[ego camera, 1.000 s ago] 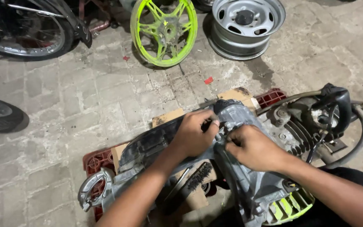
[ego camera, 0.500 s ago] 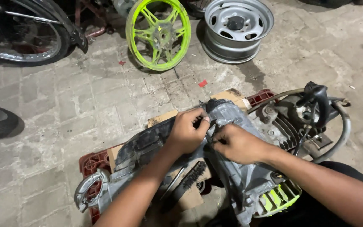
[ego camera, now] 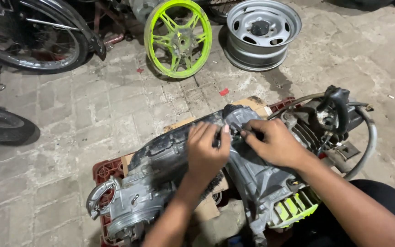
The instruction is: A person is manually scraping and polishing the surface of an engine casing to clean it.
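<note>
Fingers (ego camera: pixel 225 132) of both hands are pinched on a small part atop the grey engine casing (ego camera: pixel 252 178); slippage off the greasy metal is risked.

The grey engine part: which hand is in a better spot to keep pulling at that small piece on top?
Probably the right hand: its fingertips pinch at the small piece on the grey engine, while the left hand lies flat beside it.

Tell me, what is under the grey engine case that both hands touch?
Under the engine case show a flat piece of cardboard and a red plastic crate. The case and hands cover the crate's middle.
</note>
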